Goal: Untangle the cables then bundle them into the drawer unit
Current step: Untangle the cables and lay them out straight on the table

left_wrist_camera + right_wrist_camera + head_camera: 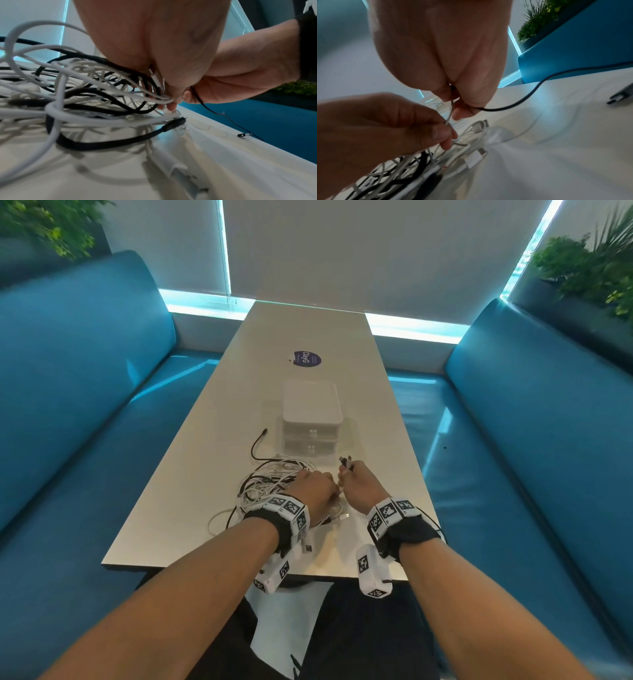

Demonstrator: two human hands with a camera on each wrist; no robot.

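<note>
A tangle of white and black cables [267,484] [89,92] [412,167] lies on the white table [308,337], just in front of a white two-drawer unit [311,419] with both drawers closed. My left hand [317,491] [171,97] [443,129] rests on the pile's right side and pinches thin white strands. My right hand [352,477] [457,105] [223,86], close beside it, grips a thin black cable [513,106] and a pale strand; dark plug ends [346,459] stick out above its fist.
A round purple sticker [307,359] sits behind the drawer unit. A loose plug [308,548] lies near the table's front edge. Blue bench seats [85,412] [534,440] flank the table, with plants [596,265] in the corners.
</note>
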